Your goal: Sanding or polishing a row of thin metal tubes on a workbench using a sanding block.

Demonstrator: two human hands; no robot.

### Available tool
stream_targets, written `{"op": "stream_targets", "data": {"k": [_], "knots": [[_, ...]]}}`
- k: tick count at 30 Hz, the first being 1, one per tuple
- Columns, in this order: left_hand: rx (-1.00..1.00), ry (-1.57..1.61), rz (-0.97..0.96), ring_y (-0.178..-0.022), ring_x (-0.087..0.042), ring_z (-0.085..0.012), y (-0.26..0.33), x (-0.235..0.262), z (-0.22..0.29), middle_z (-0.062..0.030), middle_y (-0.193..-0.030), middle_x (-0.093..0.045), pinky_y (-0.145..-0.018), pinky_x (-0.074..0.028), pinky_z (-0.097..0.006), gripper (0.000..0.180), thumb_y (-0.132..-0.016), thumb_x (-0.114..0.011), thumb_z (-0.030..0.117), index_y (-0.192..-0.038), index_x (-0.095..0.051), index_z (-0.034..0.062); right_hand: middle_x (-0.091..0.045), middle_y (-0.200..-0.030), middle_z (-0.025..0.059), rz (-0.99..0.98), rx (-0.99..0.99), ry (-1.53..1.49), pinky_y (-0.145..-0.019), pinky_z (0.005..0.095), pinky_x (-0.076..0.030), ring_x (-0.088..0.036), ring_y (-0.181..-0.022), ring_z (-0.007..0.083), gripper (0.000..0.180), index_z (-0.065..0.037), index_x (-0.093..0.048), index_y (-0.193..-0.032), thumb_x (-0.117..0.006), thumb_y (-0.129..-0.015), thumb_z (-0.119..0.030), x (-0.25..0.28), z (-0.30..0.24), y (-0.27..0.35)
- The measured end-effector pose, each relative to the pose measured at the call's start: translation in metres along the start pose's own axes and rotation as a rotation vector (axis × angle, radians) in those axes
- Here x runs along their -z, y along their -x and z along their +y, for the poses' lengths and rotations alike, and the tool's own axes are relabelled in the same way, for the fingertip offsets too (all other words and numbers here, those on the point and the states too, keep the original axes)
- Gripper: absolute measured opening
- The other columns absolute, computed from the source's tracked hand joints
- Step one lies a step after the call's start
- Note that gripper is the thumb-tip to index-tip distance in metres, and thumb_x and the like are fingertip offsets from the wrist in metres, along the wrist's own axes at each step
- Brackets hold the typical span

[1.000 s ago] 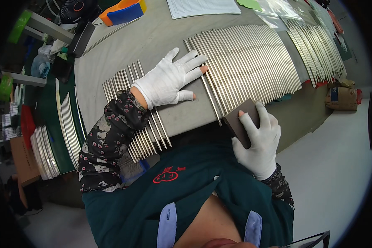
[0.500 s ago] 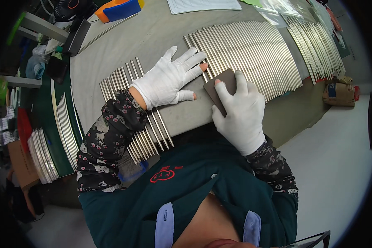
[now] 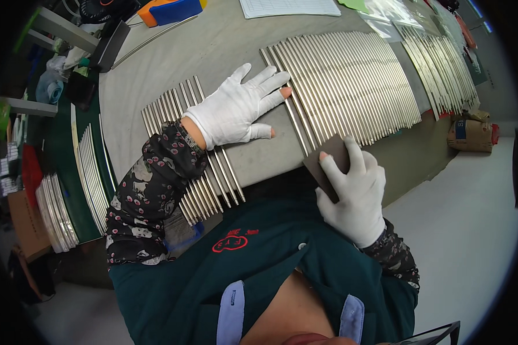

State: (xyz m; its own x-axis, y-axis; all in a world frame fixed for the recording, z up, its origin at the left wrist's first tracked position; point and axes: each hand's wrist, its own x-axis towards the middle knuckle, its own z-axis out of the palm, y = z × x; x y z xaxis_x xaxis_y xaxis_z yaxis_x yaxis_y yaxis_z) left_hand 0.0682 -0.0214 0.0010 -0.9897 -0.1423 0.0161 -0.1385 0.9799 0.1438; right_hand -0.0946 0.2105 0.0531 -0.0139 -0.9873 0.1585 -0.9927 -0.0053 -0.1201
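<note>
My left hand, in a white glove with some bare fingertips, lies with fingers spread. Its fingertips rest on the leftmost metal rod of a wide row. My right hand, also gloved, grips a flat dark grey-brown block like a sanding sponge. The block lies over the near ends of the leftmost rods at the table's front edge. To its right, the row of shiny metal rods lies side by side. A smaller group of rods passes beneath my left forearm, which hides their middle.
Another rod bundle lies at the right end of the grey table. A paper sheet and an orange-blue object are at the far side. More rods lie on a green surface at left. A brown package sits right.
My right hand has slid the block nearer to me and rightward, from the rods' lower middle to their near ends. My left hand stays almost in place, fingers spread.
</note>
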Motion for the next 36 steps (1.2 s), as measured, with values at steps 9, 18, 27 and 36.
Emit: {"op": "stream_targets", "data": {"k": [9, 18, 27, 36], "knots": [[0.005, 0.013, 0.012, -0.142, -0.028, -0.0394, 0.007, 0.000, 0.001, -0.0181, -0.157, -0.024, -0.114, -0.022, -0.059, 0.085, -0.088, -0.055, 0.055, -0.154, -0.020, 0.0153, -0.048, -0.131, 0.0249, 0.045, 0.018, 0.003, -0.076, 0.0401, -0.042, -0.053, -0.103, 0.0321, 0.061, -0.015, -0.061, -0.120, -0.077, -0.061, -0.022, -0.008, -0.005, -0.003], [0.011, 0.068, 0.038, -0.141, -0.030, -0.0403, 0.010, 0.000, 0.002, -0.0184, -0.156, -0.025, -0.114, -0.022, -0.059, 0.087, -0.086, -0.064, 0.046, -0.154, -0.020, 0.0171, -0.047, -0.130, 0.0301, -0.035, 0.025, 0.053, -0.070, 0.0390, -0.046, -0.055, -0.104, 0.0361, 0.059, -0.014, -0.060, -0.122, -0.076, -0.066, -0.024, -0.007, -0.009, -0.010], [0.000, 0.106, 0.077, -0.140, -0.031, -0.0402, 0.013, -0.001, 0.001, -0.0191, -0.156, -0.025, -0.113, -0.023, -0.059, 0.085, -0.084, -0.066, 0.043, -0.152, -0.024, 0.0128, -0.049, -0.128, 0.0294, 0.073, 0.004, 0.055, -0.068, 0.0399, -0.045, -0.057, -0.096, 0.0339, 0.055, -0.013, -0.062, -0.118, -0.075, -0.067, -0.026, -0.022, -0.009, -0.048], [-0.004, 0.179, 0.112, -0.143, -0.028, -0.0378, 0.015, -0.003, -0.004, -0.0185, -0.155, -0.027, -0.114, -0.021, -0.060, 0.089, -0.081, -0.070, 0.040, -0.152, -0.025, 0.0105, -0.051, -0.122, 0.0280, 0.092, 0.018, 0.065, -0.062, 0.0381, -0.047, -0.059, -0.088, 0.0310, 0.053, -0.009, -0.062, -0.118, -0.074, -0.068, -0.022, -0.027, -0.009, -0.078]]}}
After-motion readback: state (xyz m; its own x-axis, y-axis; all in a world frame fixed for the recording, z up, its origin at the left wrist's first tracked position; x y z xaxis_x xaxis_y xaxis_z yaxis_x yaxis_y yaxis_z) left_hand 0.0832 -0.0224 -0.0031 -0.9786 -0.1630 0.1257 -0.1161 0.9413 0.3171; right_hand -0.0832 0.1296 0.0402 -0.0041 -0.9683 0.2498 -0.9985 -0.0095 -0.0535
